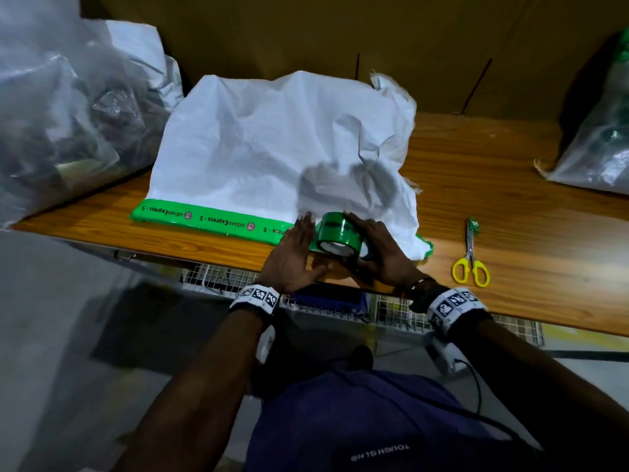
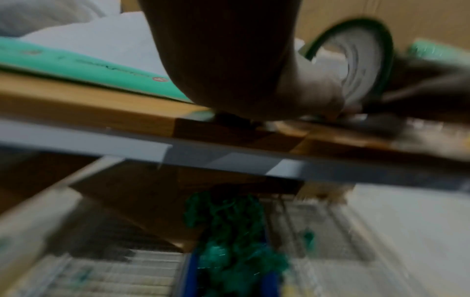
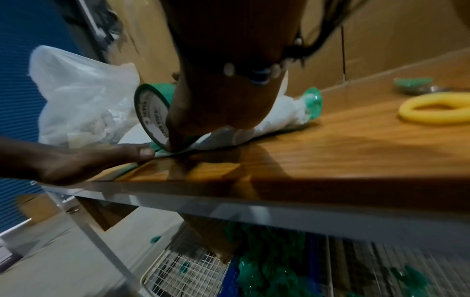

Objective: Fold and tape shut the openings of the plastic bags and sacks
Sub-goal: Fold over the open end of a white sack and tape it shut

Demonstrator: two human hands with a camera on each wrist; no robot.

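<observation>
A white woven sack (image 1: 272,144) lies flat on the wooden table (image 1: 493,206), its near folded edge covered by a strip of green printed tape (image 1: 211,221). My right hand (image 1: 377,253) grips a roll of green tape (image 1: 335,238) standing on the sack's edge near the table front; the right wrist view shows the roll (image 3: 152,116) with my thumb on its rim. My left hand (image 1: 296,253) lies flat with straight fingers, pressing the taped edge just left of the roll. In the blurred left wrist view the roll (image 2: 361,60) sits to the right of my palm.
Yellow-handled scissors (image 1: 471,264) lie on the table to the right. A clear plastic bag (image 1: 61,114) full of items stands at the left, another bag (image 1: 602,137) at the far right. Cardboard (image 1: 340,35) backs the table. A wire basket (image 3: 190,269) with green tape scraps sits below.
</observation>
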